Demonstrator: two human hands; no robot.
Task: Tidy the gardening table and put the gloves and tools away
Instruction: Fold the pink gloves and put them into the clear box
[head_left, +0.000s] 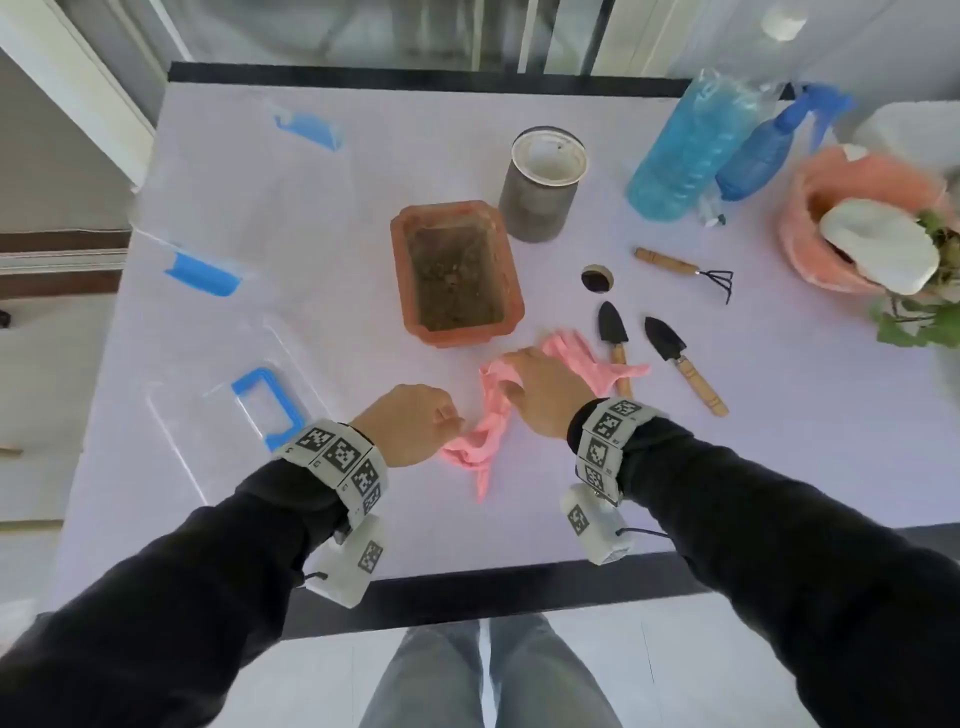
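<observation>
Crumpled pink rubber gloves (491, 415) lie limp on the pale table (260, 208), just below the rectangular terracotta planter of soil (456, 273). To the planter's right lie two small black-bladed trowels with wooden handles (615, 345) (683, 364), blades pointing away, and farther up a little wooden-handled black rake (685, 270).
</observation>
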